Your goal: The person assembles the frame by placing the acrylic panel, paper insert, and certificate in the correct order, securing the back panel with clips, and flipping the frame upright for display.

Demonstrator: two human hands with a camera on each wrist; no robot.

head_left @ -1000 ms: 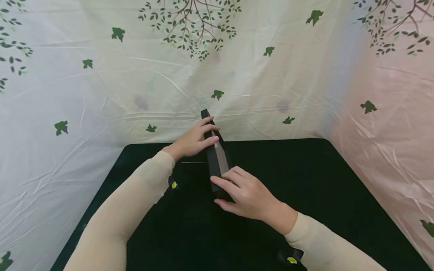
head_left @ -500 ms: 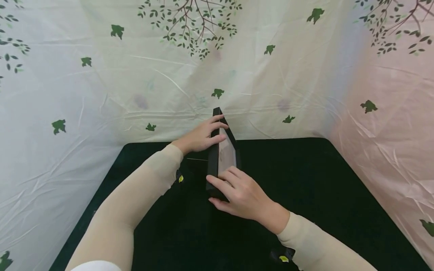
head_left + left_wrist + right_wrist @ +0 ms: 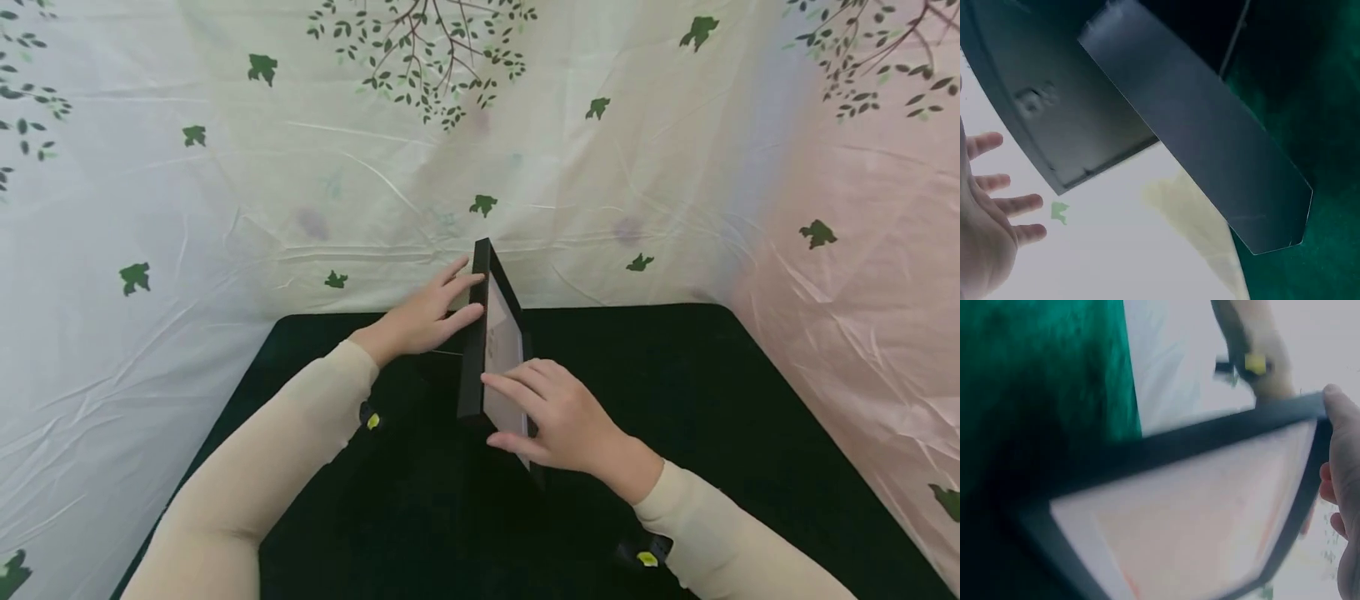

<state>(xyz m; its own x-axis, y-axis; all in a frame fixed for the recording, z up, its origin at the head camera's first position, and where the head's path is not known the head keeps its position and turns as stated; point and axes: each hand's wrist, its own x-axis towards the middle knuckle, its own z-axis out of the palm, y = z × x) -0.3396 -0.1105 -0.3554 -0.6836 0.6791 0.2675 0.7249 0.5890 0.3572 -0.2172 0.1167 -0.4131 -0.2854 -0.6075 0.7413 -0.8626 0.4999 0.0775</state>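
Note:
A black picture frame [image 3: 474, 371] stands on edge on the table, its pale picture [image 3: 504, 342] facing right and its top edge slanting away. On its back, in the left wrist view, a flat easel leg [image 3: 1204, 131] juts out from the panel [image 3: 1097, 112]. My left hand [image 3: 423, 312] is beside the far part of the top edge, fingers straight and spread. At the near end, my right hand [image 3: 558, 412] has its fingers and thumb apart by the picture side. One right fingertip [image 3: 1333, 397] lies at the frame's corner in the right wrist view; contact is unclear.
A dark green cloth covers the table [image 3: 390, 517]. White fabric printed with leaves [image 3: 375, 192] hangs behind it and a pinkish panel [image 3: 847, 292] at the right. Each sleeve carries a dark wrist device [image 3: 651, 554] with a yellow mark.
The frame has turned so more of its picture shows. My left hand first moved right with it, then drew back left. My right hand has loosened and shifted right from the near corner.

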